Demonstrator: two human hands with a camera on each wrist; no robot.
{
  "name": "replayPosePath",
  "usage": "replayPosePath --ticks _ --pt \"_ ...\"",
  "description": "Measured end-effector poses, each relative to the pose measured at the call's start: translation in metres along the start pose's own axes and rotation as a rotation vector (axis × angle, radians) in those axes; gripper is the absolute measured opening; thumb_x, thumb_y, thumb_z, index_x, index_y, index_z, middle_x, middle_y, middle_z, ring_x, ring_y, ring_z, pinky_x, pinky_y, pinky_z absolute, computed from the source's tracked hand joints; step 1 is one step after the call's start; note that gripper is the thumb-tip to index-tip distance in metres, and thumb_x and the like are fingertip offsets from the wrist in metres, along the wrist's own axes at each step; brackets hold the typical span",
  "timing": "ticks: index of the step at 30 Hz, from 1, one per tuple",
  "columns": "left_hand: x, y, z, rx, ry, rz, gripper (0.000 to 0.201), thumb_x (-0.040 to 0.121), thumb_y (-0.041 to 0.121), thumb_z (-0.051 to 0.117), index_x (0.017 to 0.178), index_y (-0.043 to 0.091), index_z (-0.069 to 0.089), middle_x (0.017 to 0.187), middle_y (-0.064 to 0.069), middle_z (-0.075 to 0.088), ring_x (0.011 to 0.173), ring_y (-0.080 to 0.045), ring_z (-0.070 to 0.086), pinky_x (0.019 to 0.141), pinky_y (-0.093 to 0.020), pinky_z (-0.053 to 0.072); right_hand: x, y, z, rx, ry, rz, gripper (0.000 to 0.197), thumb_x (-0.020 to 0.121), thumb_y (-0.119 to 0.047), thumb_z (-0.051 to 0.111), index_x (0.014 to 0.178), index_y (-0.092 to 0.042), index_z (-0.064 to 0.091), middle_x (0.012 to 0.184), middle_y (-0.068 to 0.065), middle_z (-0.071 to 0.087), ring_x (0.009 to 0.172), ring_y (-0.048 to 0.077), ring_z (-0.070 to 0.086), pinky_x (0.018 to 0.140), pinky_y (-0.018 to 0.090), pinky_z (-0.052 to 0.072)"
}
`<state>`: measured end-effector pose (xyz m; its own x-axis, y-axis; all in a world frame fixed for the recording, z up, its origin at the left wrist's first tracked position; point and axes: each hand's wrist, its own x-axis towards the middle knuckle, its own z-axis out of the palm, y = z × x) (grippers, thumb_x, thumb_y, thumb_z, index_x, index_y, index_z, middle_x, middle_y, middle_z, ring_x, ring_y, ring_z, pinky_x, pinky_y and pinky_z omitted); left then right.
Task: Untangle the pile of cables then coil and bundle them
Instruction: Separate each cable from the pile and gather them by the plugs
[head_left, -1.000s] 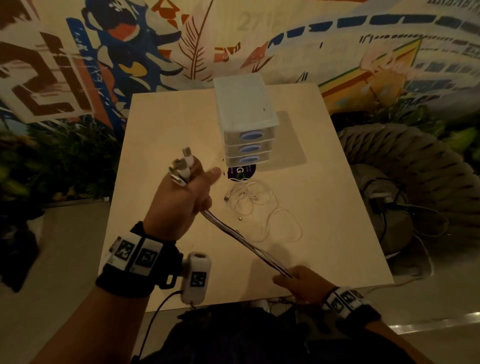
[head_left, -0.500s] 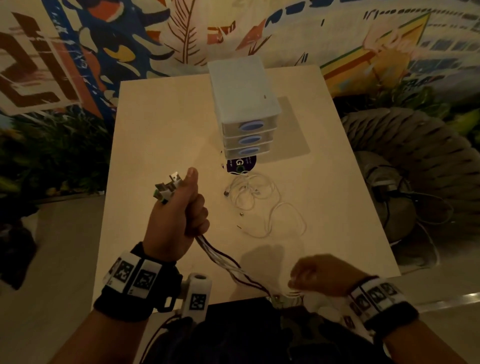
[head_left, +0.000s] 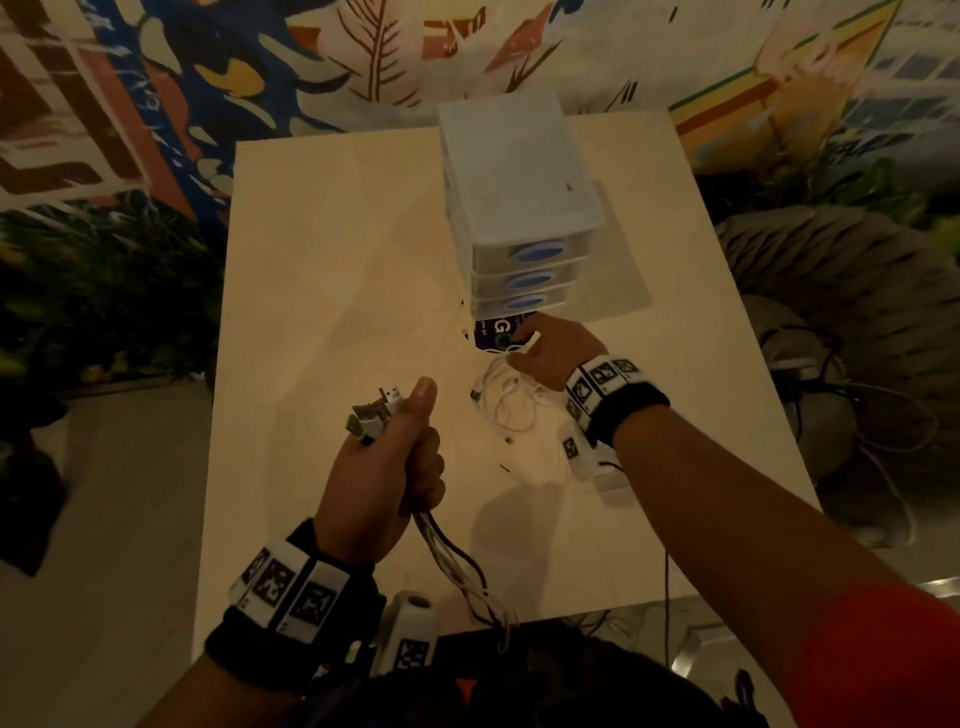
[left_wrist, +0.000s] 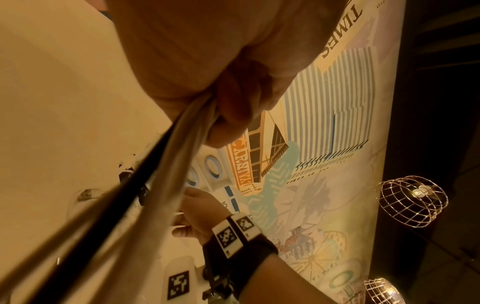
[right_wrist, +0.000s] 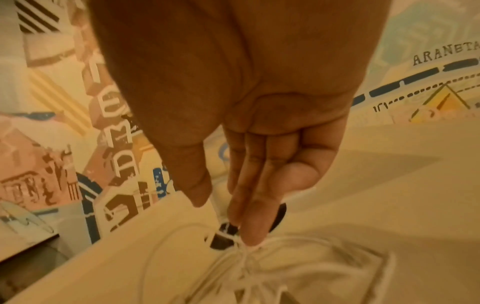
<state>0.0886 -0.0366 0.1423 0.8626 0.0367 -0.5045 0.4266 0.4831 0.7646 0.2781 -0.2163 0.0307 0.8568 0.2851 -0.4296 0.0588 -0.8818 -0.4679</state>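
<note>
From the head camera, the left hand (head_left: 382, 475) is fisted around a bunch of several thin cables, white and dark (head_left: 457, 566), thumb upright, with the plug ends (head_left: 375, 413) sticking out together above the fist and the loose lengths hanging off the near edge of the pale wooden table (head_left: 332, 249). Held this way the ends stay aligned, which probably readies the bunch for coiling. The right hand (head_left: 553, 353) reaches forward to a loose tangle of thin white cable (head_left: 506, 402) lying on the table just in front of a small translucent plastic drawer unit with three blue-handled drawers (head_left: 519, 197), beside a round dark purple sticker (head_left: 493, 328). A white plug shows at its fingertips, apparently pinched.

The left wrist camera shows the curled fingers (left_wrist: 244, 115) clamped on the strands, which run taut toward the lens; the hand is raised above the table.

In the right wrist view the palm faces down, fingers (right_wrist: 257, 207) extended together and thumb opposed, narrowed onto the white strands at the tangle's top; the picture is blurred, so how firm the pinch is I cannot tell.
</note>
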Motion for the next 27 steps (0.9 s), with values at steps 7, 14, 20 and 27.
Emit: replayPosePath --ticks 7,14,20,27 --pt "0.012 -0.001 -0.022 -0.004 0.009 -0.020 0.050 0.088 0.042 0.060 0.069 0.021 0.018 0.053 0.005 0.016 0.045 -0.012 0.010 0.048 -0.030 0.013 0.009 0.005 0.018 -0.128 0.015 -0.007 0.025 0.094 -0.037 0.055 0.109 -0.022 0.069 0.112 0.006 0.070 0.105 0.029 0.063 0.086 0.032 0.049" --pt "0.023 -0.006 -0.031 -0.013 0.012 -0.046 0.052 0.087 0.043 0.061 0.070 0.020 0.017 0.054 0.004 0.015 0.045 -0.012 0.010 0.046 -0.027 0.016 0.016 -0.020 0.022 -0.206 -0.090 -0.150 0.040 0.096 -0.034 0.057 0.136 -0.029 0.054 0.120 0.001 0.065 0.110 0.024 0.059 0.092 0.036 0.047" --pt "0.026 -0.012 -0.031 -0.003 0.013 -0.070 0.052 0.093 0.041 0.059 0.071 0.020 0.017 0.056 0.003 0.015 0.047 -0.013 0.009 0.049 -0.031 0.013 0.015 -0.018 0.013 -0.212 -0.039 -0.115 0.033 0.100 -0.042 0.050 0.116 -0.019 0.065 0.119 0.008 0.066 0.109 0.029 0.060 0.091 0.037 0.048" --pt "0.034 -0.016 -0.033 -0.017 0.083 -0.079 0.046 0.088 0.042 0.059 0.063 0.025 0.025 0.053 0.005 0.016 0.044 -0.011 0.012 0.050 -0.030 0.012 -0.024 -0.001 -0.009 0.222 0.156 -0.156 0.013 0.094 -0.031 0.064 0.103 -0.025 0.071 0.098 -0.008 0.073 0.088 0.011 0.066 0.083 0.021 0.049"
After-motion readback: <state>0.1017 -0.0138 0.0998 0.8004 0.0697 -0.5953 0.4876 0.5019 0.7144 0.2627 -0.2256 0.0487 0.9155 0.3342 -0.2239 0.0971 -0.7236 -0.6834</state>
